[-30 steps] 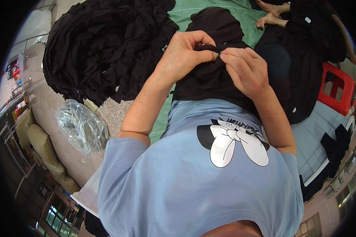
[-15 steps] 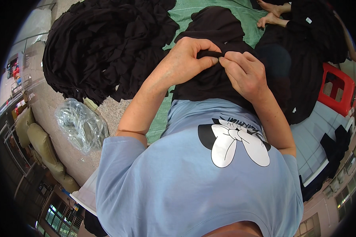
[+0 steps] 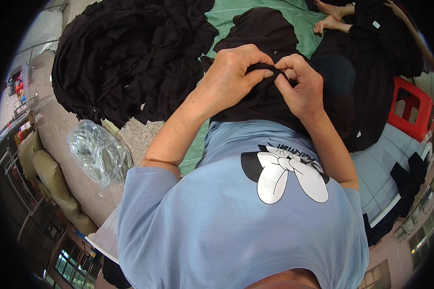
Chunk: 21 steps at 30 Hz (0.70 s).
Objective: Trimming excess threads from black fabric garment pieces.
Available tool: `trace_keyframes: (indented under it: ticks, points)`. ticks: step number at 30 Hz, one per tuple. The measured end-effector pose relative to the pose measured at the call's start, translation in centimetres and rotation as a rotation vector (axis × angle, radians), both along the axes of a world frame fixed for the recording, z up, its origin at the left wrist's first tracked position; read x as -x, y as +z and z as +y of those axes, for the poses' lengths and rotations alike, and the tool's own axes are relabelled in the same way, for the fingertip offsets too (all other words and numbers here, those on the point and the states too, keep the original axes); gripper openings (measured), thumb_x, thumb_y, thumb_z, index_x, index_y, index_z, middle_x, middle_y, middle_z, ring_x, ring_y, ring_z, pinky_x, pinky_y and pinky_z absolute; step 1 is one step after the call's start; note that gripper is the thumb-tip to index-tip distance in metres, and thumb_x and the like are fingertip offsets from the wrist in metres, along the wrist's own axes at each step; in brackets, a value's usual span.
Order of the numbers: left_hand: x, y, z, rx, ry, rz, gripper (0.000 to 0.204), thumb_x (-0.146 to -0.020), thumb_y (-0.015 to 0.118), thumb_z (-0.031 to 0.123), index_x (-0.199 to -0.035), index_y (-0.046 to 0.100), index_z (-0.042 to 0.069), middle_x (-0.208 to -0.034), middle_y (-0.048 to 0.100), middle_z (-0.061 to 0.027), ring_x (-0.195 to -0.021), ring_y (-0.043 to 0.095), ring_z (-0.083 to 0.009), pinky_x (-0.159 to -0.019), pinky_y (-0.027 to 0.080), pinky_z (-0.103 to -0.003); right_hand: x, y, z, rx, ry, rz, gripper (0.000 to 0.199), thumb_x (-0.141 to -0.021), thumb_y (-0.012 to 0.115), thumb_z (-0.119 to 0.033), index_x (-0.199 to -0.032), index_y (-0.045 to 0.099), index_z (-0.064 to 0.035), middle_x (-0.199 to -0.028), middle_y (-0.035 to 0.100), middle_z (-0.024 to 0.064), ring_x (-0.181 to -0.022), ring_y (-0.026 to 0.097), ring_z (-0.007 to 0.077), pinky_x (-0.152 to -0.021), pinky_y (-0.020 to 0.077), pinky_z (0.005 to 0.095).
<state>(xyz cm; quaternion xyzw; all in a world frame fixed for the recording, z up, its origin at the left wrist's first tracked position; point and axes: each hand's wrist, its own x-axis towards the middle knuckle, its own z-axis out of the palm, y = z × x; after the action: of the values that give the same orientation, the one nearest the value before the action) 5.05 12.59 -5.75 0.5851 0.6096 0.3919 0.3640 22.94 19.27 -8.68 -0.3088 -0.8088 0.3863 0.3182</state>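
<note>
Black cloth lies over my lap and spreads forward in folds. Near its middle my left hand pinches a raised fold, thumb below and forefinger along the top. Close beside it, on the right, my right hand grips the same fold between thumb and bent fingers. Only a short stretch of dark edge shows between the two hands. The rest of what the fingers hold is hidden under them.
A large heap of black cloth is at the far left. Below it sits a clear plastic bag. More black cloth lies at the right, by a red plastic stool. Another person's bare feet rest on the green sheet.
My right hand has turned and its fingers have lifted and opened slightly around the fold. The left hand keeps its pinch in almost the same place.
</note>
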Motion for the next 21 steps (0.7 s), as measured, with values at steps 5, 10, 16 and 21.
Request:
trace_keyframes:
  ticks: [5, 10, 16, 21]
  points:
    - [-0.5, -0.8, -0.1, -0.011, 0.062, -0.016, 0.017, -0.082, 0.072, 0.002, -0.098, 0.069, -0.002, -0.085, 0.067, -0.0106, -0.079, 0.066, -0.0196, -0.071, 0.050, -0.029, 0.2, -0.4, 0.5, -0.041, 0.013, 0.031, 0.026, -0.071, 0.066, 0.010, -0.091, 0.057, -0.0045, -0.076, 0.058, 0.0053, -0.058, 0.054, 0.0143, -0.055, 0.0449, 0.0266]
    - [-1.0, -2.5, -0.1, -0.236, 0.054, 0.193, 0.016, -0.081, 0.072, -0.001, -0.096, 0.067, -0.001, -0.085, 0.064, -0.0117, -0.077, 0.065, -0.0256, -0.069, 0.051, -0.031, 0.4, -0.8, 0.1, -0.040, -0.013, 0.072, 0.025, -0.070, 0.065, 0.010, -0.088, 0.056, -0.0045, -0.071, 0.054, 0.0036, -0.056, 0.049, 0.0118, -0.053, 0.0421, 0.0256]
    - [0.5, -2.8, 0.6, -0.244, -0.074, 0.071, 0.020, -0.079, 0.071, -0.003, -0.098, 0.066, 0.001, -0.088, 0.064, -0.0100, -0.077, 0.065, -0.0262, -0.067, 0.051, -0.033, -0.1, -1.7, -0.6, 0.185, -0.077, 0.140, 0.022, -0.071, 0.066, 0.010, -0.085, 0.058, -0.0050, -0.062, 0.043, -0.0036, -0.054, 0.036, 0.0037, -0.052, 0.0345, 0.0212]
    - [1.2, -2.6, 0.8, -0.249, -0.177, 0.078, 0.025, -0.077, 0.072, -0.004, -0.101, 0.066, 0.002, -0.088, 0.063, -0.0093, -0.077, 0.064, -0.0264, -0.066, 0.051, -0.034, -0.6, -2.4, -0.7, 0.416, -0.061, 0.205, 0.020, -0.074, 0.066, 0.009, -0.088, 0.059, -0.0049, -0.065, 0.044, -0.0082, -0.056, 0.036, 0.0001, -0.053, 0.0326, 0.0189]
